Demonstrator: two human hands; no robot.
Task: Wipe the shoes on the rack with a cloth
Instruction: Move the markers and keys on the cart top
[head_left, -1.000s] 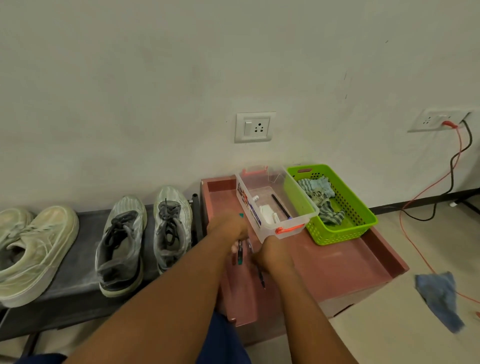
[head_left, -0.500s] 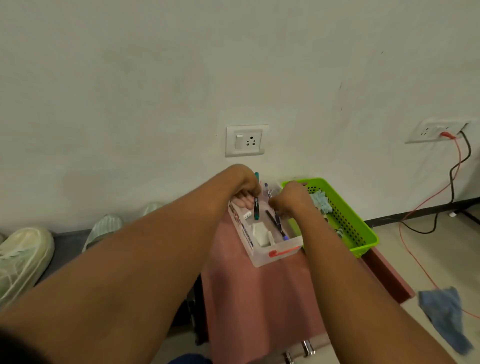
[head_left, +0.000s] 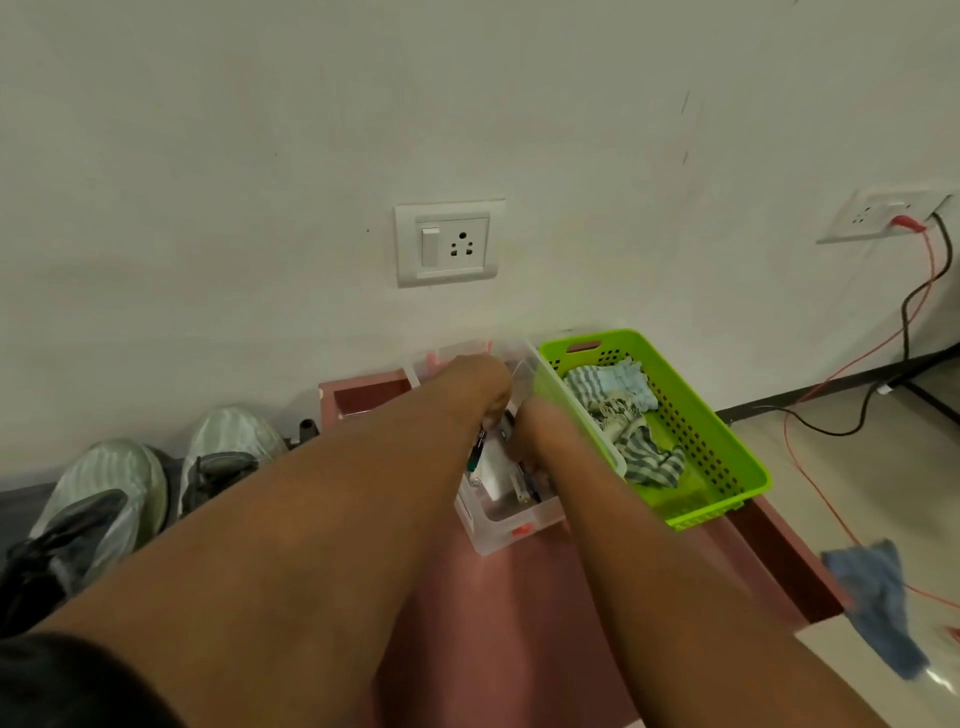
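Note:
A pair of grey sneakers (head_left: 109, 499) stands on the dark rack (head_left: 21, 496) at the left; my left forearm hides part of it. Striped cloths (head_left: 615, 402) lie in a green basket (head_left: 727, 457). A blue cloth (head_left: 878, 587) lies on the floor at the right. Both my hands reach into a clear plastic box (head_left: 511, 527) beside the basket. My left hand (head_left: 478, 384) is closed on a dark pen (head_left: 475, 452) that points down into the box. My right hand (head_left: 540, 431) is blurred, fingers down in the box among other pens (head_left: 524, 486).
The box and basket sit on a red-brown tray-topped stand (head_left: 519, 623) against the white wall. A wall socket (head_left: 449, 244) is above. Red and black cables (head_left: 904, 338) run from a second socket down across the floor at the right.
The view has tilted and the sneakers show again at the left. Both hands have dropped lower into the clear box. The right hand no longer shows a pen held up.

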